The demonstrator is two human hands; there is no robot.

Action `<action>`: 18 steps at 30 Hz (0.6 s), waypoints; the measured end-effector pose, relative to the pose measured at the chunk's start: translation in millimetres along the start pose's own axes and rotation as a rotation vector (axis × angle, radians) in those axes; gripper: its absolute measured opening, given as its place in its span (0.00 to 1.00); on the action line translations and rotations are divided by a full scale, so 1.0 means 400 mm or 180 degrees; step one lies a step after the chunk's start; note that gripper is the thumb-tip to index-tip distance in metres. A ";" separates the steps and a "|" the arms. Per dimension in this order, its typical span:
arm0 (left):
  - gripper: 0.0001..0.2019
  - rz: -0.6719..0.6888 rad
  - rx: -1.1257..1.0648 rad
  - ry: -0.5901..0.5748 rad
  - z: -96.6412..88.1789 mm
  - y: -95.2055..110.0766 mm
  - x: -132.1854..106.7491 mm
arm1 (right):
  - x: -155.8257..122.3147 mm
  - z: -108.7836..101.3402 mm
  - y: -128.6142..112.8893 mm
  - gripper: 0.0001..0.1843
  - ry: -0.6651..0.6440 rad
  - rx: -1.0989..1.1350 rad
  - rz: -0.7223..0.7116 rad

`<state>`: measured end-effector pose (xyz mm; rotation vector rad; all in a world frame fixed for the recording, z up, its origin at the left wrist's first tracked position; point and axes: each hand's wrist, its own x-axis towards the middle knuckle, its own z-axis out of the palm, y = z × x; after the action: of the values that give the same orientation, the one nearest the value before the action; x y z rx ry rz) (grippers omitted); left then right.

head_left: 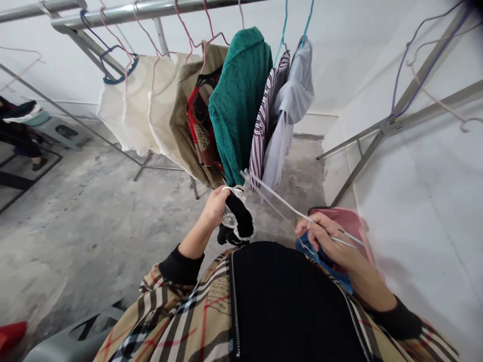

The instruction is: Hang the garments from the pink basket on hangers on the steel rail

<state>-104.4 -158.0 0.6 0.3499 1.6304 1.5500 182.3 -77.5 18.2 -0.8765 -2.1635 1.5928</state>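
Observation:
My left hand (214, 205) is closed on a small black garment with white lace trim (238, 217), held up in front of my chest. My right hand (325, 235) is closed on a white wire hanger (281, 201) that slants up and to the left toward the garment. Both hands are just below the clothes on the rack. The lower part of the black garment hangs down behind my left wrist and my black top.
A metal clothes rail (143, 11) carries several garments on hangers: cream tops (130, 108), a tan one, a green top (238, 100), a striped shirt (264, 120) and a pale grey shirt (292, 100). A pink basin (349, 223) with clothes lies at right. Another rack (400, 113) stands against the wall.

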 end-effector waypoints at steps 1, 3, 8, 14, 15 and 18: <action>0.07 0.0107 0.0057 -0.0002 0.015 0.001 -0.010 | 0.019 0.017 0.002 0.16 0.0139 0.0007 -0.0030; 0.08 0.0336 0.0190 -0.0078 0.045 0.002 -0.035 | 0.071 0.062 0.016 0.14 0.0203 -0.0064 -0.0226; 0.09 0.0738 0.0413 -0.0456 0.086 0.001 -0.089 | 0.190 0.169 0.089 0.18 -0.0083 -0.0423 -0.0667; 0.13 0.1129 0.0741 -0.0376 0.038 -0.003 -0.092 | 0.184 0.122 0.120 0.09 0.0751 -0.0918 -0.0549; 0.13 0.1066 0.0760 -0.0433 0.028 -0.007 -0.092 | 0.181 0.104 0.116 0.09 0.1048 -0.0996 -0.0547; 0.15 0.0414 0.0866 -0.1081 0.012 -0.020 -0.099 | 0.186 0.062 0.100 0.07 0.1595 -0.1074 -0.0512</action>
<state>-74.1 -184.3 8.4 0.8334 1.5692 1.2757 122.6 -40.8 -35.3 -1.0334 -2.0863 0.8276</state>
